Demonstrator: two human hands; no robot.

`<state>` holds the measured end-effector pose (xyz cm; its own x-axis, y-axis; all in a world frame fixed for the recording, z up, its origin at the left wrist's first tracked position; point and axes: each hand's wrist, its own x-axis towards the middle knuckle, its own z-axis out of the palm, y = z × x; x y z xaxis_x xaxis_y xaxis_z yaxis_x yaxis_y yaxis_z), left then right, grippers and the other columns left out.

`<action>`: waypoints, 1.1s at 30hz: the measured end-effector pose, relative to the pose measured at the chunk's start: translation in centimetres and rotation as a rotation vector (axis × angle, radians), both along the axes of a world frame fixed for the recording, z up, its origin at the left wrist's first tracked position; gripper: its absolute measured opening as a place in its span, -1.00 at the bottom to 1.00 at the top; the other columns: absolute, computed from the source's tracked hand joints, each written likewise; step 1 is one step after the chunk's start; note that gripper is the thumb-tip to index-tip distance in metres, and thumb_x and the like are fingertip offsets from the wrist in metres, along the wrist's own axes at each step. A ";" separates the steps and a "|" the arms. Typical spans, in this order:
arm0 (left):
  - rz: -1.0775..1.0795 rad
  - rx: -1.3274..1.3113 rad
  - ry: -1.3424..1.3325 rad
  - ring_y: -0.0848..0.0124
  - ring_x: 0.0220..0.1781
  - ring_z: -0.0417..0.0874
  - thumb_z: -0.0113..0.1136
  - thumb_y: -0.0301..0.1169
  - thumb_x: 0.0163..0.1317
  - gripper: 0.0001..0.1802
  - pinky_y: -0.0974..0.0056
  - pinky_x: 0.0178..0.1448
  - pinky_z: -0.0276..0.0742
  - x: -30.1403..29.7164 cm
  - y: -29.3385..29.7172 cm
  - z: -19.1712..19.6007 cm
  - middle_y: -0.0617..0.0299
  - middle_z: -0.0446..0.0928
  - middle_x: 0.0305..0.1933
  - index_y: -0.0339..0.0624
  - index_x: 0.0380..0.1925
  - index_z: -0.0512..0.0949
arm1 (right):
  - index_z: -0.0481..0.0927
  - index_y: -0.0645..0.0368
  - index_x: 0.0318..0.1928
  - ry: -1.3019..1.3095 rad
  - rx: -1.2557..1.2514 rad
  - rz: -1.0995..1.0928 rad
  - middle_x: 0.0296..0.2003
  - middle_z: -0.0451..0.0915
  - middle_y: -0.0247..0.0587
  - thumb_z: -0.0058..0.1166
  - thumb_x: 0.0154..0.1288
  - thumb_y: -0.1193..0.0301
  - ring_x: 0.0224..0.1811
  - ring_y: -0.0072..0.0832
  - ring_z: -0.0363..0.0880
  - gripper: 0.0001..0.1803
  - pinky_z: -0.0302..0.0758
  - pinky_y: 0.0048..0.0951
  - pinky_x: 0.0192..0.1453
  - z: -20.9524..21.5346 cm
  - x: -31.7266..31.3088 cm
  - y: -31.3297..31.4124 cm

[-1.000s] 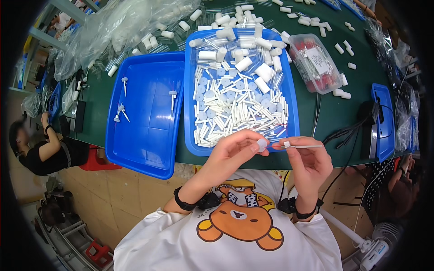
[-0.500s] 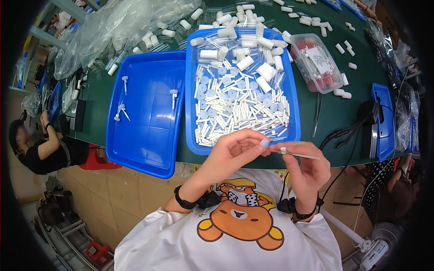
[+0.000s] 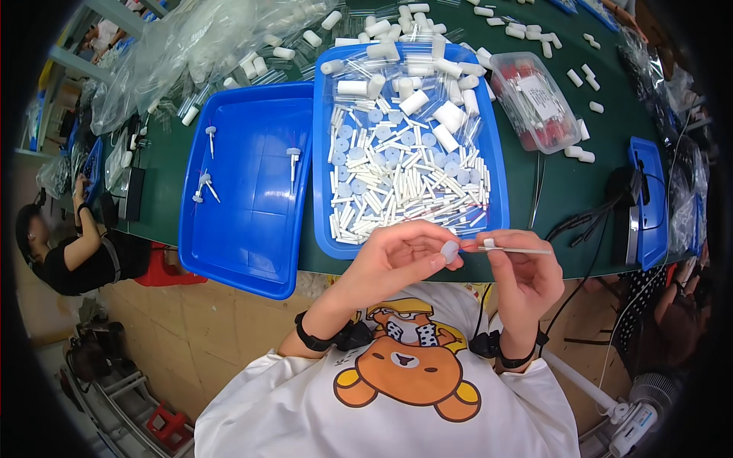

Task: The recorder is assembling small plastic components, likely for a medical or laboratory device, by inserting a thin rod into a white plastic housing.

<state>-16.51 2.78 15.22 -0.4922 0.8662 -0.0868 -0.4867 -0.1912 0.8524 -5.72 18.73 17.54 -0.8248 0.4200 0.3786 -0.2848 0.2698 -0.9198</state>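
Note:
My left hand [image 3: 408, 256] pinches a small pale blue disc [image 3: 450, 251] between thumb and fingertips. Just to its right, my right hand [image 3: 527, 278] grips a thin white rod [image 3: 527, 250] with a short white collar [image 3: 489, 243] near its left end. The rod's left end points at the disc; whether they touch I cannot tell. Beyond both hands lies a blue tray [image 3: 322, 221] holding many white tubes [image 3: 382, 187], pale blue discs, white foam cylinders [image 3: 414, 102] and clear tubes.
A second blue tray [image 3: 237, 244] at left holds several rod-and-disc pieces [image 3: 293, 156]. Tweezers [image 3: 537, 191] lie right of the full tray, below a clear plastic box [image 3: 546, 137] with red contents. Black cables [image 3: 584, 221] run at right. Another person [image 3: 69, 252] sits far left.
My right hand has shifted slightly right with the rod, widening the space between it and my left hand. The disc has turned to show more of its flat face.

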 end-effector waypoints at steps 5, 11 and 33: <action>0.059 -0.004 -0.031 0.34 -0.05 0.63 0.11 -0.52 0.27 -0.70 0.27 0.08 0.51 -0.1 0.0 -0.8 0.02 0.60 -0.12 -0.38 0.00 0.46 | 0.54 0.40 -0.22 0.010 0.145 0.116 -0.28 0.66 0.04 0.19 0.04 0.77 -0.18 -0.24 0.67 -0.76 0.59 -0.38 -0.13 0.6 -0.4 0.5; 0.037 0.005 -0.065 0.33 -0.06 0.64 0.14 -0.51 0.26 -0.69 0.27 0.09 0.51 -0.2 -0.5 0.0 0.02 0.61 -0.15 -0.39 -0.01 0.46 | 0.55 0.38 -0.24 0.034 0.133 0.121 -0.30 0.66 0.02 0.23 -0.02 0.76 -0.20 -0.20 0.68 -0.73 0.57 -0.33 -0.11 0.4 -0.4 1.0; 0.143 0.045 0.085 0.38 -0.08 0.63 0.32 -0.74 0.02 -0.67 0.29 0.02 0.57 0.7 -0.4 -1.2 0.04 0.59 -0.14 -0.43 -0.16 0.53 | 0.66 0.34 -0.32 -0.067 0.198 0.130 -0.43 0.65 -0.11 0.31 -0.04 0.71 -0.47 -0.45 0.61 -0.79 0.46 -0.55 -0.47 -0.2 -0.2 0.8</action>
